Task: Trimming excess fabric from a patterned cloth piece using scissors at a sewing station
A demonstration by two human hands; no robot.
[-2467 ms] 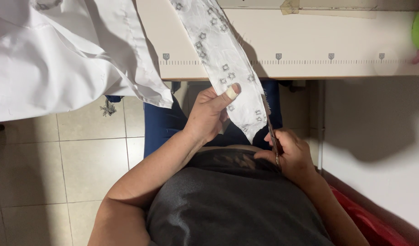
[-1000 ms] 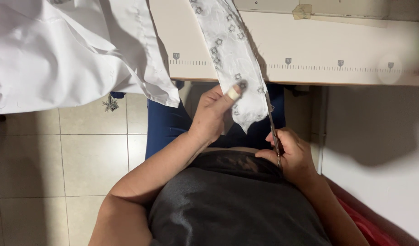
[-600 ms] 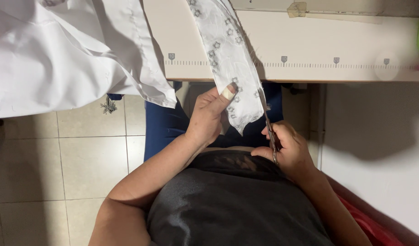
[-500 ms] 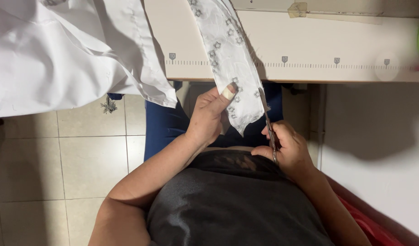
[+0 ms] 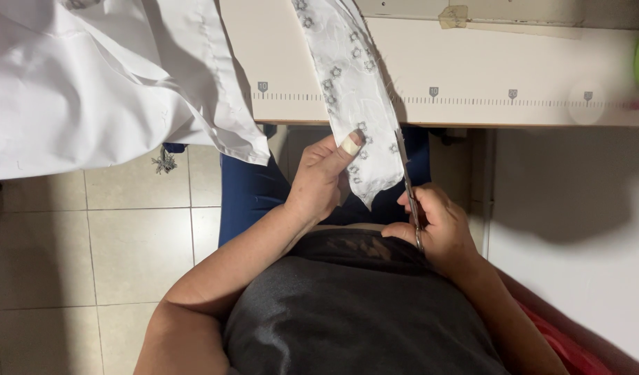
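Head view: tiled floor [image 5: 90, 257] fills the lower left; a pale table [image 5: 486, 69] with a printed ruler strip along its edge runs across the top of the frame. We note one large white cloth [image 5: 90, 76] heaped at upper left, draping over the table edge. One narrow patterned fabric strip [image 5: 354, 104] hangs from the table at top centre down to mid-frame. Left hand [image 5: 323, 177] raised, forearm angled up from lower left, fingers pinched on the strip near its lower end; one bandage on a fingertip. Right hand [image 5: 434, 229], centre right, closed around one pair of scissors [image 5: 408, 187], blades pointing up along the strip's right edge. Whether the blades are parted, we cannot tell. Hands near, not touching.
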